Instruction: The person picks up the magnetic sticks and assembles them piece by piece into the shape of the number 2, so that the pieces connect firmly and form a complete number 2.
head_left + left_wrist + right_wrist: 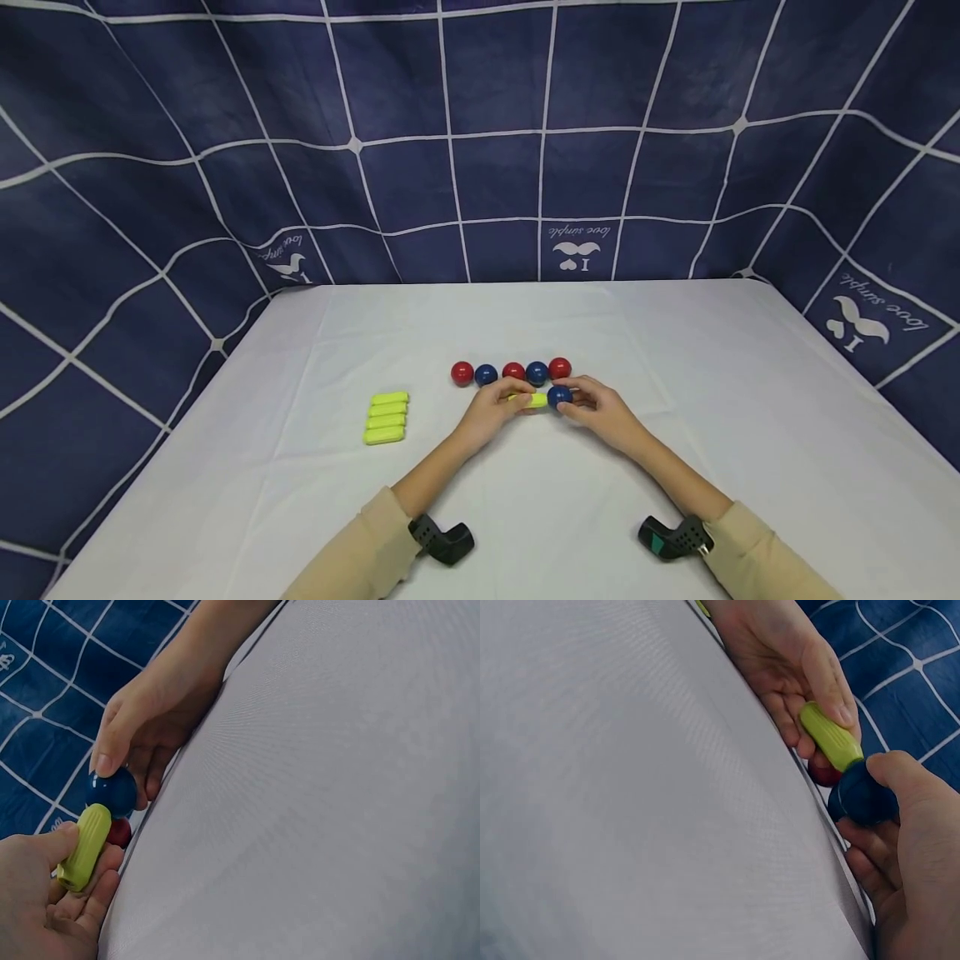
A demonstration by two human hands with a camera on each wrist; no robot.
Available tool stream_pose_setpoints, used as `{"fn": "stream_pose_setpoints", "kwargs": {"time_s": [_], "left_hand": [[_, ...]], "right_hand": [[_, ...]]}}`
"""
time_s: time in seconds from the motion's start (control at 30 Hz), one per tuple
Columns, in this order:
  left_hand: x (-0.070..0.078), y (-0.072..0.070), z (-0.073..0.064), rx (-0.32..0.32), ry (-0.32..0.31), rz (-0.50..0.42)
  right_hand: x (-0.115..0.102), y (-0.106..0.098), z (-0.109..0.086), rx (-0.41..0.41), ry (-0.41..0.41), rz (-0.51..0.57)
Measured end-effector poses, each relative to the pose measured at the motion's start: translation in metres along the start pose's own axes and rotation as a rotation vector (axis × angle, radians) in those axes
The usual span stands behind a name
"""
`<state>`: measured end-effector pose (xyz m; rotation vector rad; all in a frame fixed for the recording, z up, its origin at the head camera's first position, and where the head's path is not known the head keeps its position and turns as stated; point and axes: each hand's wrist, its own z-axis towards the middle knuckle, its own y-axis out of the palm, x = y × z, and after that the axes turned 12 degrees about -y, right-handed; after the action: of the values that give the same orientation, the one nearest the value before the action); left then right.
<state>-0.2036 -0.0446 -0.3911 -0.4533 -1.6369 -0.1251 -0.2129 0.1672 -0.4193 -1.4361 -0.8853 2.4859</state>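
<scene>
My left hand (495, 410) pinches a short yellow-green ribbed rod (85, 847) between thumb and fingers. Opposite it, my right hand (602, 410) grips a glossy dark blue ball (864, 793), thumb on one side and fingers on the other. One end of the rod meets the ball's surface, and the two line up end to end in both wrist views. Both hands are close over the white table, just in front of a row of balls. Part of the rod is hidden by the left fingers in the head view.
Behind the hands lie red balls (462, 373) and blue balls (486, 375), alternating in a row. Several more yellow-green rods (385, 420) are stacked side by side at the left. A white cloth covers the table (517, 517); a navy checked curtain (495, 183) surrounds its far sides.
</scene>
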Motion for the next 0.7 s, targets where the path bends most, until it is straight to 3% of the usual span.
{"fn": "stream_pose_setpoints", "kwargs": {"time_s": [0.17,0.47,0.7], "left_hand": [[0.003,-0.001,-0.001,0.019,0.008,0.012],[0.000,0.002,-0.003,0.046,0.003,0.048],[-0.019,0.002,0.011,0.057,0.037,0.068]], "right_hand": [[-0.001,0.001,0.002,-0.002,-0.018,0.007],[-0.004,0.000,-0.002,-0.040,0.036,0.026],[-0.004,0.000,-0.002,-0.043,0.019,0.029]]}}
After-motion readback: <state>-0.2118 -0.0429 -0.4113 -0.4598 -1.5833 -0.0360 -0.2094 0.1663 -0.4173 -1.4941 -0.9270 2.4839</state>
